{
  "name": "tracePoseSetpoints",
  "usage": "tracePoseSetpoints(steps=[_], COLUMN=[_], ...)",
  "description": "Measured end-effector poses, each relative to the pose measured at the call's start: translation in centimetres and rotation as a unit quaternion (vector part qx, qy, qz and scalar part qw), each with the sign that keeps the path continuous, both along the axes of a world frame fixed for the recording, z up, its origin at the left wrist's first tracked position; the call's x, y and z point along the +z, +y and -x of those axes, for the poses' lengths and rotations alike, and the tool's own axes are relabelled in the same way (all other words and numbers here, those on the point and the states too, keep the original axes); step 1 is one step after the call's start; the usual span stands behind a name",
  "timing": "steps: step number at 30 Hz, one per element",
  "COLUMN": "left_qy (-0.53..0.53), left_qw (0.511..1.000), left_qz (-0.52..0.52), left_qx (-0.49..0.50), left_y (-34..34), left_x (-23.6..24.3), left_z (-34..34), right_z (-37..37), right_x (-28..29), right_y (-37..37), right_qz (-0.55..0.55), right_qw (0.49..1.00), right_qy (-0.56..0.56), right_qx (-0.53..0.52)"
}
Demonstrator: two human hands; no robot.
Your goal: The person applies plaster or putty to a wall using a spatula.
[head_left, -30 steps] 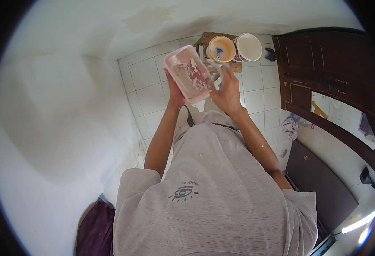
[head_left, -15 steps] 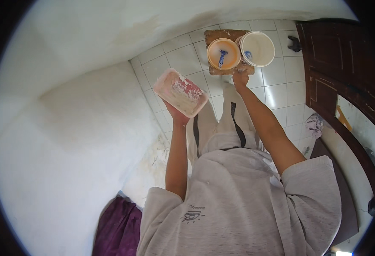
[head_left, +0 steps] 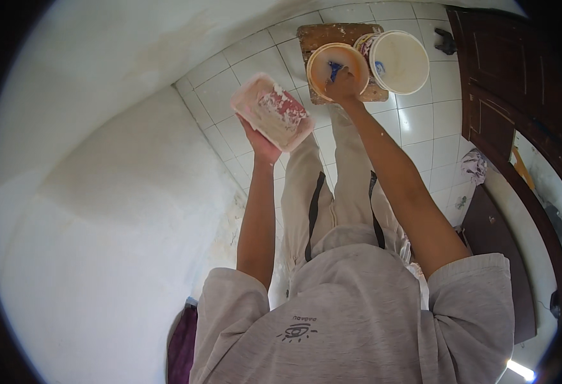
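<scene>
My left hand (head_left: 263, 142) holds a pinkish-white plastic tub (head_left: 273, 112) from beneath and its near side. White paste is smeared inside this tub, with bare red patches showing. My right hand (head_left: 344, 86) is down in an orange bucket (head_left: 312, 70), with its fingers around a blue tool (head_left: 335, 69). Part of the tool is hidden by the hand, so its kind cannot be made out. Pale cloudy liquid lies in the bucket.
The orange bucket and a larger white bucket (head_left: 415, 61) stand at a worn wooden board (head_left: 332, 32) on the tiled floor (head_left: 415, 125). A dark wooden door (head_left: 498, 70) is at right. White walls (head_left: 114, 256) close in the left. Purple cloth (head_left: 182, 342) hangs lower left.
My right hand has moved from the board's near edge into the orange bucket, onto the blue tool. The tub stays in my left hand. The view has shifted slightly.
</scene>
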State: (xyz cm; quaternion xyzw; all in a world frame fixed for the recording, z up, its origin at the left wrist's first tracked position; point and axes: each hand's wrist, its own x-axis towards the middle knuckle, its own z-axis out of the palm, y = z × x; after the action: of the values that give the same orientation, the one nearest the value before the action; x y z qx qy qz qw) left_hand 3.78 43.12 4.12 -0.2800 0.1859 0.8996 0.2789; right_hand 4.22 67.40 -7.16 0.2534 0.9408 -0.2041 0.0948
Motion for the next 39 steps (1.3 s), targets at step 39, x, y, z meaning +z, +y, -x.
tracePoseSetpoints(steps=[39], left_qy=[0.109], left_qw=[0.975], left_qz=[-0.125], left_qx=[-0.150], left_y=[-4.4], left_x=[9.6], left_z=[0.7], right_z=[-11.8], right_x=[34.7], right_y=[-17.5], right_qz=[0.112], right_qw=[0.978], right_qy=[0.148], right_qx=[0.091])
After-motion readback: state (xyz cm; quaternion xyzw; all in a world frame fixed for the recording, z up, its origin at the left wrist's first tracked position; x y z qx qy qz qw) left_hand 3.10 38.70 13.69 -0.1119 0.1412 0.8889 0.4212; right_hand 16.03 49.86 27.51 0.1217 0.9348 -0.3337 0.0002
